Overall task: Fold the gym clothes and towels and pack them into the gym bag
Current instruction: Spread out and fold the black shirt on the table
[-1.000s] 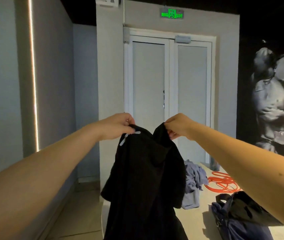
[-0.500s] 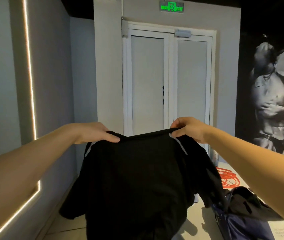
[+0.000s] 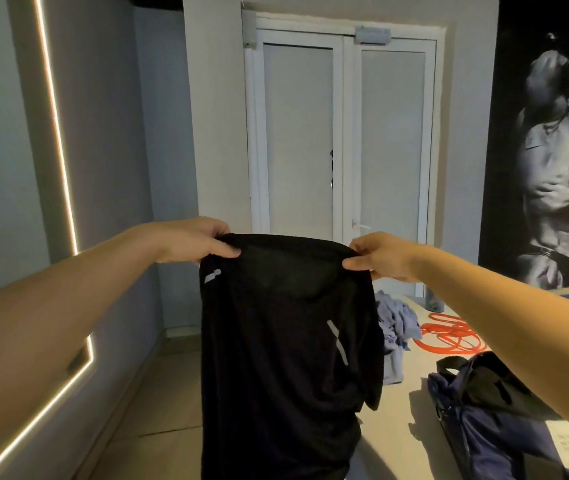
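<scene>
Head view: I see the black shirt (image 3: 283,341) held up in the air in front of me. It hangs at full length, and its lower hem runs out of the bottom of the picture.
Left hand (image 3: 200,242): it pinches the top edge at one shoulder, fingers curled over the cloth and thumb beneath.
Right hand (image 3: 380,256): it pinches the other shoulder in the same way, and the collar line is stretched between the two hands.
Shirt's place: it is off the table (image 3: 411,386), hanging at the table's left side and partly covering the grey-blue clothes heap (image 3: 397,320). It is well apart from the gym bag (image 3: 490,410).
Step in hand: by my judgement, I am squaring the shirt up before the first fold.
Doing it well: I would keep both pinches level and the top edge taut so the body hangs flat. The sleeve on the right hangs bunched and wants a light shake loose. Then I would lay the shirt on the bare stretch of table between the heap and the bag, and fold the sleeves in before the body.
Watch for: the orange cord (image 3: 449,337) and the heap lie near that spot, and dragging the hem across them could rumple the fold.
Bag: it is dark blue and sits on the table at the right. I cannot tell whether its mouth is open wide enough.
</scene>
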Action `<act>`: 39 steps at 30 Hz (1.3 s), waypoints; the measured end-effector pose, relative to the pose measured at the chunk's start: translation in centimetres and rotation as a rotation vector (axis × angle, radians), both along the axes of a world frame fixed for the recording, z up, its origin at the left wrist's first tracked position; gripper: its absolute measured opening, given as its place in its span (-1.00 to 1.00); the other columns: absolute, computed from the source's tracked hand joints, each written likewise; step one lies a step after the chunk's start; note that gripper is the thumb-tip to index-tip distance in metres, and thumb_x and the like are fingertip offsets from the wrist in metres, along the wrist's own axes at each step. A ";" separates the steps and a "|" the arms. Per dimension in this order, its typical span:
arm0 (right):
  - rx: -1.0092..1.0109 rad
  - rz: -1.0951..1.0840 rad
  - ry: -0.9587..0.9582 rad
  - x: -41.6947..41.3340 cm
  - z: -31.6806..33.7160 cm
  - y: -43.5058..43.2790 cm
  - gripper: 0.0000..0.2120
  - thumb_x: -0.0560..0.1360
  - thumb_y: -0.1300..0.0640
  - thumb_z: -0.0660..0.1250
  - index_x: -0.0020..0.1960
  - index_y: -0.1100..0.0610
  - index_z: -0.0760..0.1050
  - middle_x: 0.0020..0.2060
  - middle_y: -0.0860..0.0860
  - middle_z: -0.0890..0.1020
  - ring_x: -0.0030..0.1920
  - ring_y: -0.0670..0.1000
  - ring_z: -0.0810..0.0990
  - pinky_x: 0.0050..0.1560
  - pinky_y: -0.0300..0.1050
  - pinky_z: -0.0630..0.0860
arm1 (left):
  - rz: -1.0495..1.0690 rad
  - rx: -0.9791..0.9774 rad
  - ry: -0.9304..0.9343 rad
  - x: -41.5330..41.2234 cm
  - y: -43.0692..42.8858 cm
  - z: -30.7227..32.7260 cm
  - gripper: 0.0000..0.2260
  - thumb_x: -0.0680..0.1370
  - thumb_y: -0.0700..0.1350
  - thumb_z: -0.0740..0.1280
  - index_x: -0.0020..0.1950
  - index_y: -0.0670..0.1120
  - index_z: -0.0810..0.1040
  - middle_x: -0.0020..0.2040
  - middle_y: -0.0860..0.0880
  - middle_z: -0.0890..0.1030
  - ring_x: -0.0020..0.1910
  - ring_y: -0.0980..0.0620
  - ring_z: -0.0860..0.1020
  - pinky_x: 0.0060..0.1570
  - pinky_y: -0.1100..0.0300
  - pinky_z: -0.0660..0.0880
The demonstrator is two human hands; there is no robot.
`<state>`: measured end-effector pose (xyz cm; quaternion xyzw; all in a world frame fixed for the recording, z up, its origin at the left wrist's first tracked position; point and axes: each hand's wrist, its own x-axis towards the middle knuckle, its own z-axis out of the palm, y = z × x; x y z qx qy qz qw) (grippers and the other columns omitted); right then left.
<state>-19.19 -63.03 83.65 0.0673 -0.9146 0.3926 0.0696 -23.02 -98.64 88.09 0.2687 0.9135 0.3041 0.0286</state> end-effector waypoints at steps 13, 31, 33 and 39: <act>-0.044 0.121 -0.034 -0.4 -4.4 -4.2 -0.83 0.56 0.27 0.40 0.14 0.26 0.59 -0.10 0.17 0.73 -0.13 0.13 0.75 -0.10 -0.02 0.70 | 0.110 -0.087 0.433 -1.2 1.4 1.0 -0.86 0.64 -0.13 0.24 0.10 0.06 0.55 0.11 0.01 0.62 0.14 -0.02 0.57 0.21 0.04 0.48; -0.148 0.233 -0.335 -2.9 -4.2 -5.8 -0.76 0.61 0.07 0.36 0.20 0.19 0.59 0.05 0.05 0.63 0.00 0.04 0.56 0.10 -0.07 0.55 | 0.251 -0.238 0.311 2.3 -3.4 6.2 -0.46 0.41 0.38 0.43 0.15 -0.01 0.61 0.07 0.06 0.65 0.05 0.06 0.61 0.13 0.10 0.56; -0.023 0.144 -0.205 -2.4 -1.6 -4.9 -0.79 0.56 0.04 0.42 0.13 0.13 0.60 0.04 0.00 0.63 0.11 0.05 0.55 0.22 -0.01 0.48 | 0.229 -0.215 0.331 2.5 -4.3 7.0 -0.61 0.48 0.28 0.44 0.11 0.03 0.59 0.05 0.06 0.64 0.03 0.09 0.60 0.01 0.19 0.54; 0.146 0.040 0.136 0.6 5.9 -4.0 -0.64 0.41 0.05 0.58 0.07 0.21 0.56 -0.01 0.10 0.67 0.07 0.12 0.63 0.18 0.01 0.54 | 0.215 -0.154 0.439 3.6 -5.4 9.1 -0.79 0.57 0.09 0.43 0.08 0.01 0.55 0.02 0.01 0.63 0.00 0.07 0.59 -0.04 0.21 0.53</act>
